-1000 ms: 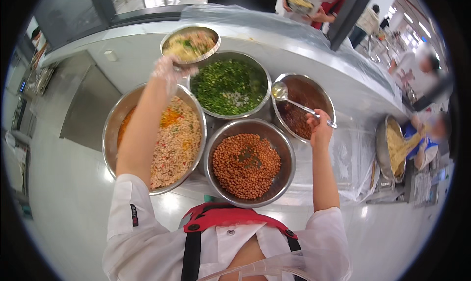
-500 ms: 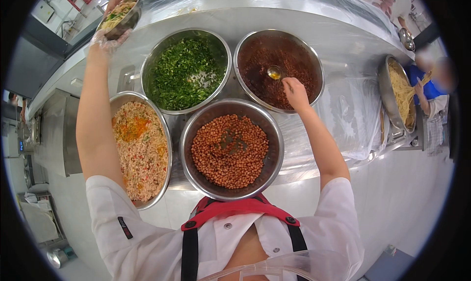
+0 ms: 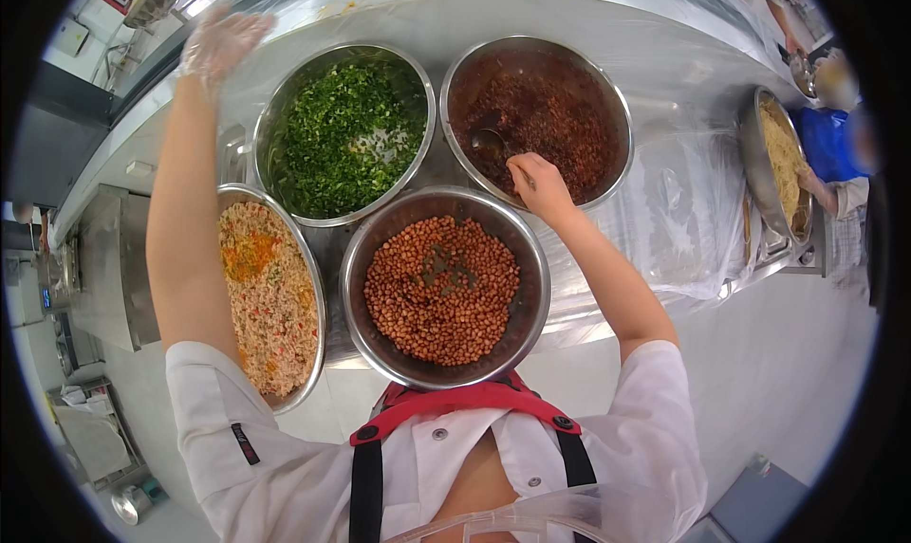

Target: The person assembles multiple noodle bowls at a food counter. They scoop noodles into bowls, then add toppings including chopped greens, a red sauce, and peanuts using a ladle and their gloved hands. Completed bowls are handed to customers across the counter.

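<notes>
My left hand (image 3: 224, 46), in a clear plastic glove, is stretched out at the far left with its fingers apart and nothing in it. Past it, a metal bowl (image 3: 157, 0) shows at the picture's rim. My bare right hand (image 3: 539, 184) is closed round the handle of a metal ladle (image 3: 489, 145). The ladle's cup sits in dark red-brown chili sauce (image 3: 560, 116), inside a steel basin (image 3: 630, 145) at the back right. Beside it stands a basin of chopped green herbs (image 3: 356, 130). Nearest me is a basin of brown peanut-like beans (image 3: 441, 306).
An oval basin of minced mix with orange sauce (image 3: 270, 296) stands at the left, partly under my left arm. Plastic film (image 3: 678, 211) covers the steel counter at the right. Farther right, a person's hand (image 3: 818, 188) reaches into a basin of noodles (image 3: 784, 154).
The noodle bowl has left my left hand and moved up and away to the far left. My right hand has shifted left with the ladle, whose cup has gone down into the sauce.
</notes>
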The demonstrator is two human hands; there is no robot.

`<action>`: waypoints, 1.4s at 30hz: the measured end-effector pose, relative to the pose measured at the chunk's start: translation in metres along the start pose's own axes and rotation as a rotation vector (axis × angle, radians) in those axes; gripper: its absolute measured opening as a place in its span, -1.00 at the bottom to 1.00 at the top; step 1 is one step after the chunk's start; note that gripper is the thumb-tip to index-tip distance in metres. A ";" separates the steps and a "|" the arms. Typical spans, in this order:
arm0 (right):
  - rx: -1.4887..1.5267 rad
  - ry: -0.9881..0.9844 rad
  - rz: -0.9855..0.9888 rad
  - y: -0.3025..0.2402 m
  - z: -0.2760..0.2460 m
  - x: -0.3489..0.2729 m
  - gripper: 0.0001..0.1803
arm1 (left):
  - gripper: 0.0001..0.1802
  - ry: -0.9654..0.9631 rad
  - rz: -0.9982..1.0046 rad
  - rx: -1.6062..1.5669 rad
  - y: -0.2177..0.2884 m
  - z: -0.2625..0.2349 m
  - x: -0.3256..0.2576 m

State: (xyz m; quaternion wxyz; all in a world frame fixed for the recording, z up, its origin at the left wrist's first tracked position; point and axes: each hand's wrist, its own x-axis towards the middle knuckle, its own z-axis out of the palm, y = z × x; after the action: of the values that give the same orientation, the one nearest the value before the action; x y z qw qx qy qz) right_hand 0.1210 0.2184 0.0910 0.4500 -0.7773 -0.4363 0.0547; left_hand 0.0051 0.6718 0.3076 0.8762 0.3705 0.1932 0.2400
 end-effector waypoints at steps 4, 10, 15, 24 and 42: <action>0.292 -0.050 0.219 -0.027 -0.008 -0.007 -0.87 | -0.03 -0.081 -0.051 0.193 -0.056 0.025 0.014; 0.584 0.260 0.523 0.003 -0.037 -0.005 -0.78 | -0.21 -0.112 -0.045 0.010 -0.114 0.077 0.020; 0.785 0.367 0.559 -0.010 -0.071 -0.022 -0.79 | -0.50 -0.044 0.036 0.099 -0.122 0.051 0.045; 0.724 0.002 0.640 -0.078 -0.059 -0.106 -0.77 | -0.61 0.004 0.044 0.189 -0.107 0.045 -0.081; 0.676 -0.045 0.613 -0.144 0.089 -0.204 -0.83 | -0.66 0.573 0.189 0.052 -0.145 -0.103 -0.409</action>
State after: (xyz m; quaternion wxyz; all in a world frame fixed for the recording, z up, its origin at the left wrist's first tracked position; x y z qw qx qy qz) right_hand -0.1369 0.1591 0.0830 0.6317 -0.6788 -0.1534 0.3416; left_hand -0.3397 0.4101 0.1986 0.7500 0.3262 0.4034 0.4103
